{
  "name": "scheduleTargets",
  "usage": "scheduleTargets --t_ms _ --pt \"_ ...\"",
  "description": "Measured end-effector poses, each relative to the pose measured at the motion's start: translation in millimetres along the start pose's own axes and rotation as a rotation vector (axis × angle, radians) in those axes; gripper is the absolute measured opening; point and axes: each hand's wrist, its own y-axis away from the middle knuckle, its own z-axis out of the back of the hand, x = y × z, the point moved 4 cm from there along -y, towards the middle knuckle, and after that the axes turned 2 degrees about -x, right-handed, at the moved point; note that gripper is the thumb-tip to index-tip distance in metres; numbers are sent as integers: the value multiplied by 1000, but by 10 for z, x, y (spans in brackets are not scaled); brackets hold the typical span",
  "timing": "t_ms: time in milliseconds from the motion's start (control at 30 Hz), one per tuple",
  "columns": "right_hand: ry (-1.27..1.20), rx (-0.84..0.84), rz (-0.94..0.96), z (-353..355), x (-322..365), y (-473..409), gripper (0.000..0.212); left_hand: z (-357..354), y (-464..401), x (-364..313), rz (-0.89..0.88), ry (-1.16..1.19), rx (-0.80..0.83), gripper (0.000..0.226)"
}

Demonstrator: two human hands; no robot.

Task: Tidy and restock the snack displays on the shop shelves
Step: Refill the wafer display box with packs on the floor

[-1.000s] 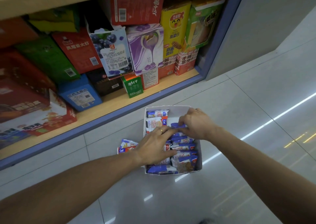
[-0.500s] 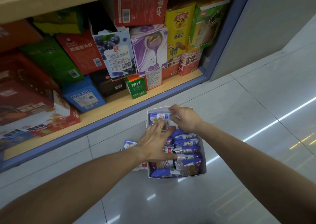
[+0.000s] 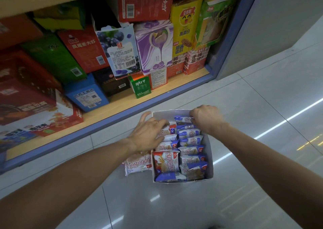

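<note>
Glossy grey floor tiles (image 3: 174, 204) run up to the blue-edged bottom shelf (image 3: 111, 116), and a white cardboard tray (image 3: 209, 160) sits on them right in front of me. My left hand (image 3: 148, 134) lies over the tray's far left corner with the fingers spread and fairly straight, thumb out past the rim, fingertips resting on the red-and-white packets there; it grips nothing that I can see. My right hand (image 3: 208, 118) is curled at the far right corner, fingers bent down onto the top blue snack packet (image 3: 183, 119), pinching its edge against the tray wall.

Inside the tray the wafer packets stand in two rows: blue-and-white ones down the right side, red-and-white ones on the left, with a larger red packet (image 3: 166, 162) lying face up near the front. One loose packet (image 3: 138, 164) lies on the floor just beside the tray's left wall, partly under my left wrist.

On the shelf, snack cartons are packed tightly: a blueberry box (image 3: 118, 50) with its top torn open, a purple box (image 3: 153, 45) beside it, a yellow box (image 3: 185, 26), and a small green carton (image 3: 140, 86) near the edge.
</note>
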Motion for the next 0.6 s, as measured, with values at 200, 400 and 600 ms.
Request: scheduleTargets --t_ms 200,400,600 --pt "-157 -341 33 183 262 342 30 106 -29 62 -64 -117 31 40" --pt "-285 -12 327 -80 873 429 35 152 -40 40 -74 -158 47 37" --pt "-382 53 334 -145 797 406 18 191 -135 66 -11 -104 -73 22"
